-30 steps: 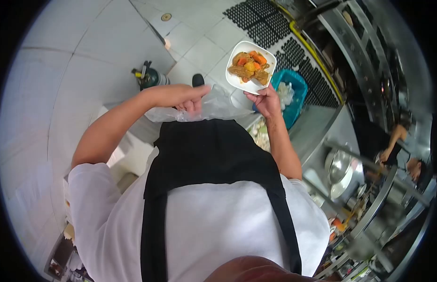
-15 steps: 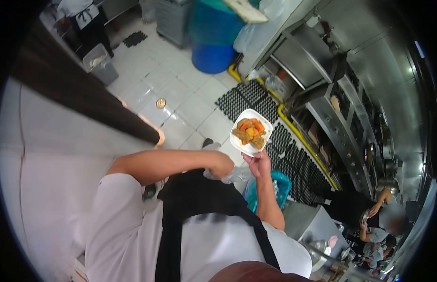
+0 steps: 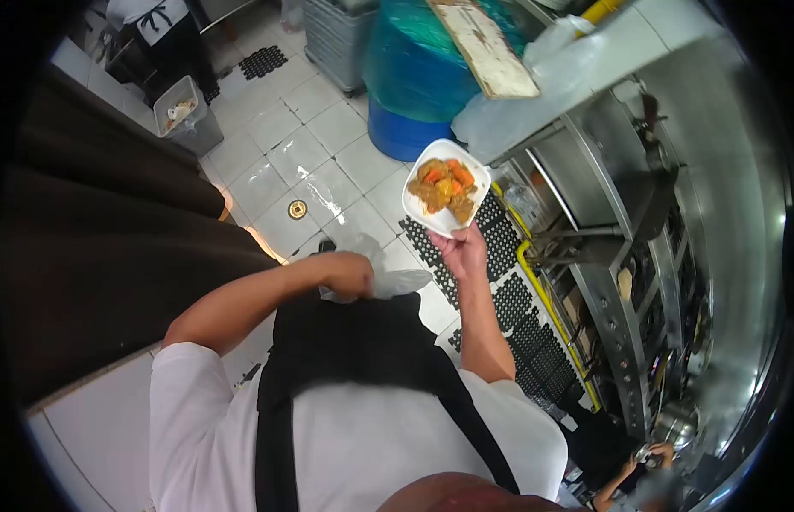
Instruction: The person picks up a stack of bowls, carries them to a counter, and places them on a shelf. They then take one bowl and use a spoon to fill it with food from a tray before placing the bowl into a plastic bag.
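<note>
My right hand (image 3: pixel 462 249) reaches forward and grips the near edge of a white square dish (image 3: pixel 411 209). In the dish lies a stew (image 3: pixel 446 184) of brown chunks with orange pieces that look like carrot. The dish is held roughly level over the floor. Lower and to the left, in front of my black apron (image 3: pixel 354 346), my left hand (image 3: pixel 350 275) is closed around a clear plastic bag (image 3: pixel 400 282). The bag hangs crumpled, and its contents, if any, cannot be made out.
A blue drum (image 3: pixel 405 132) with green plastic stands ahead, a board (image 3: pixel 487 51) on top. Steel stoves (image 3: pixel 615 316) and a yellow pipe (image 3: pixel 546 303) run along the right, beside black mats (image 3: pixel 521 320). Brown curtain (image 3: pixel 115 256) at left. Co-workers (image 3: pixel 162 38) are at upper left and lower right.
My view has turned and moved forward. The dish sits higher in view, nearer the drum. My left hand has shifted left with the bag. The blue-green basket is out of sight.
</note>
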A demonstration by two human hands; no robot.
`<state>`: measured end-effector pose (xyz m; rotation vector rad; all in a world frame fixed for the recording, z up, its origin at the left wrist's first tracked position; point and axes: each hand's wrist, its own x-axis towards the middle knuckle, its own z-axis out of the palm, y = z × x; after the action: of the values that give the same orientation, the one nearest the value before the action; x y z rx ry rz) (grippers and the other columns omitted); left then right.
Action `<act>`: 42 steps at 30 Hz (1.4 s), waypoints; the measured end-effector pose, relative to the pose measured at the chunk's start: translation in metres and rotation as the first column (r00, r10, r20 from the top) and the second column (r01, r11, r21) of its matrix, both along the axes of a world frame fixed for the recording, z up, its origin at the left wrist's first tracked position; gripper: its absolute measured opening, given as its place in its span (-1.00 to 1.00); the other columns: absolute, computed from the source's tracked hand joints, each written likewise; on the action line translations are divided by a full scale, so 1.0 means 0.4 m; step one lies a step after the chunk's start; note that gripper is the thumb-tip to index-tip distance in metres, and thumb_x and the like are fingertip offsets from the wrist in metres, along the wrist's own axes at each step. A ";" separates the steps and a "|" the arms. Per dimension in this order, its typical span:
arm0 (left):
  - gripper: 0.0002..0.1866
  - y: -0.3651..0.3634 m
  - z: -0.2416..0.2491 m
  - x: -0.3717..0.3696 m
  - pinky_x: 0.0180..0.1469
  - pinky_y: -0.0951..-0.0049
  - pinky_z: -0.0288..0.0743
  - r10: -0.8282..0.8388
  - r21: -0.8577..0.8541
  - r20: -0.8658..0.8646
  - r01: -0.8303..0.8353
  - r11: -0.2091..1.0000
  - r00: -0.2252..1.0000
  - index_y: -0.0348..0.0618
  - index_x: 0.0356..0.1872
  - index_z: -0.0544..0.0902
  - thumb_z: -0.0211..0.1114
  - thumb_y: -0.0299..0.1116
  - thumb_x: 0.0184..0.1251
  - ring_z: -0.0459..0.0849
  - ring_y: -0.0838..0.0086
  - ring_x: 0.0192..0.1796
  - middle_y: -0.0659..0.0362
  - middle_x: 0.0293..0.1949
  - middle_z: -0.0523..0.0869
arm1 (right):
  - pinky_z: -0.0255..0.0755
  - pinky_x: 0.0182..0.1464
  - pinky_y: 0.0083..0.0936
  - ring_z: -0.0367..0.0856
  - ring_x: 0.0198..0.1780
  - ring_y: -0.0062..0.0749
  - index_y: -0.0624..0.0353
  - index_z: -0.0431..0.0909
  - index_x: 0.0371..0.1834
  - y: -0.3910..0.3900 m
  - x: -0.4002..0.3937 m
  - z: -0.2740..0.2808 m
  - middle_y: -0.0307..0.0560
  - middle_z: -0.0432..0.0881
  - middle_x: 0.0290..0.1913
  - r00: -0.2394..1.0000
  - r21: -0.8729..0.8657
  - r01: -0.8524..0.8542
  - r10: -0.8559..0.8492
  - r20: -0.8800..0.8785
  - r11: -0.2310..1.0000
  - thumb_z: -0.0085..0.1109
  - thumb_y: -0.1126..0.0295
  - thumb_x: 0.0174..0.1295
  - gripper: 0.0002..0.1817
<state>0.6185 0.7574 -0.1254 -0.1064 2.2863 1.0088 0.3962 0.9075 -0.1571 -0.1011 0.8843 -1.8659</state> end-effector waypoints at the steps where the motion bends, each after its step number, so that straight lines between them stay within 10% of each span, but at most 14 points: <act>1: -0.62 -0.072 0.004 -0.006 -0.15 0.16 0.52 0.114 0.090 -0.024 -0.112 0.990 0.993 -0.25 -0.33 0.71 0.23 -0.07 0.26 0.67 0.07 -0.29 -0.10 -0.40 0.70 | 0.66 0.06 -0.05 0.60 0.10 0.22 0.25 0.06 0.44 -0.059 -0.035 0.001 0.28 0.40 0.28 0.999 -0.023 -0.033 0.033 -0.001 0.999 -0.15 0.66 0.00 -0.22; 7: -0.83 -0.530 0.040 -0.122 -0.32 0.43 0.44 0.709 0.356 -0.084 -0.643 0.678 0.701 -0.26 -0.44 0.64 0.31 -0.34 0.21 0.49 0.62 -0.42 0.33 -0.55 0.57 | 0.74 -0.13 -0.17 0.69 -0.09 0.22 0.32 0.12 0.40 -0.334 -0.198 0.047 0.31 0.50 0.17 0.999 -0.085 -0.013 0.016 0.039 0.996 -0.06 0.60 0.00 -0.25; 9: -0.88 -0.683 0.088 -0.218 -0.30 0.39 0.47 0.764 0.196 -0.311 -0.749 0.633 0.565 -0.22 -0.40 0.68 0.29 -0.38 0.19 0.56 0.50 -0.45 0.26 -0.53 0.64 | 0.75 -0.15 -0.22 0.70 -0.10 0.20 0.37 0.14 0.39 -0.401 -0.235 0.108 0.33 0.51 0.15 1.000 -0.071 0.025 -0.025 0.002 0.997 -0.04 0.59 0.01 -0.27; 12: -0.85 -0.939 0.072 -0.437 -0.19 0.25 0.55 0.377 0.059 -0.883 -0.731 0.680 0.280 -0.21 -0.38 0.67 0.24 -0.34 0.15 0.70 0.15 -0.31 -0.02 -0.38 0.73 | 0.74 -0.12 -0.21 0.71 -0.12 0.19 0.40 0.20 0.35 -0.495 -0.287 0.195 0.34 0.54 0.12 0.993 -0.063 0.109 -0.111 -0.036 0.992 0.00 0.58 0.01 -0.30; 22: -0.72 -1.308 0.399 -1.175 -0.08 -0.02 0.52 0.143 -0.253 -0.929 -0.868 0.428 0.341 -0.14 -0.09 0.51 0.21 -0.24 0.25 0.67 -0.14 -0.15 -0.12 -0.23 0.71 | 0.76 -0.14 -0.20 0.70 -0.13 0.25 0.47 0.01 0.43 -0.732 -0.594 0.355 0.48 0.47 0.14 0.968 -0.209 0.147 -0.185 -0.172 0.967 0.00 0.56 -0.01 -0.18; 26: -0.77 -1.326 0.486 -1.318 -0.08 0.02 0.55 0.136 0.043 -0.990 -0.863 0.504 0.029 -0.22 -0.14 0.56 0.15 -0.36 0.22 0.69 -0.07 -0.18 -0.09 -0.30 0.72 | 0.77 -0.14 -0.24 0.68 -0.07 0.27 0.46 -0.06 0.45 -0.826 -0.714 0.378 0.50 0.42 0.20 0.963 -0.212 0.144 -0.186 -0.194 0.967 0.00 0.57 -0.01 -0.15; 29: -0.84 -1.338 0.315 -1.407 -0.13 0.11 0.54 0.091 -0.104 -0.952 -0.590 0.801 0.291 -0.19 -0.26 0.58 0.19 -0.30 0.32 0.71 0.05 -0.28 -0.03 -0.32 0.72 | 0.76 -0.11 -0.19 0.68 -0.10 0.30 0.43 -0.01 0.44 -0.904 -0.779 0.366 0.47 0.46 0.17 0.962 -0.190 0.178 -0.211 -0.174 0.966 -0.02 0.58 -0.01 -0.18; 31: -0.78 -1.370 0.232 -1.455 -0.26 0.28 0.54 0.167 0.071 -0.570 -0.155 0.985 0.804 -0.21 -0.32 0.62 0.16 -0.27 0.41 0.68 0.37 -0.40 0.11 -0.44 0.69 | 0.75 -0.11 -0.20 0.69 -0.09 0.25 0.39 0.02 0.45 -0.951 -0.800 0.326 0.41 0.48 0.17 0.960 -0.122 0.211 -0.229 -0.159 0.970 -0.02 0.58 -0.01 -0.18; 34: -0.70 -1.387 0.161 -1.530 -0.39 0.46 0.46 0.255 0.315 -0.397 -0.130 0.940 0.882 -0.23 -0.37 0.64 0.18 -0.20 0.45 0.56 0.61 -0.47 0.24 -0.55 0.63 | 0.73 -0.11 -0.27 0.72 -0.11 0.11 0.34 0.10 0.43 -1.000 -0.809 0.270 0.30 0.55 0.14 0.957 -0.008 0.260 -0.258 -0.134 0.966 -0.02 0.56 -0.01 -0.21; 42: -0.73 -1.496 0.148 -1.606 -0.20 0.37 0.46 -0.160 -0.036 -0.547 0.168 0.985 0.822 -0.15 -0.13 0.74 0.27 -0.17 0.38 0.59 0.37 -0.31 0.08 -0.38 0.61 | 0.70 -0.09 -0.29 0.73 -0.13 0.01 0.38 0.24 0.32 -1.178 -0.786 0.140 0.27 0.60 0.07 0.915 0.230 0.397 -0.403 -0.021 0.889 -0.04 0.52 0.07 -0.36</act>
<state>-0.0239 0.1591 -0.0663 0.4400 2.7400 1.0604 0.0820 0.4363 -0.1012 0.2705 1.1627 -2.1191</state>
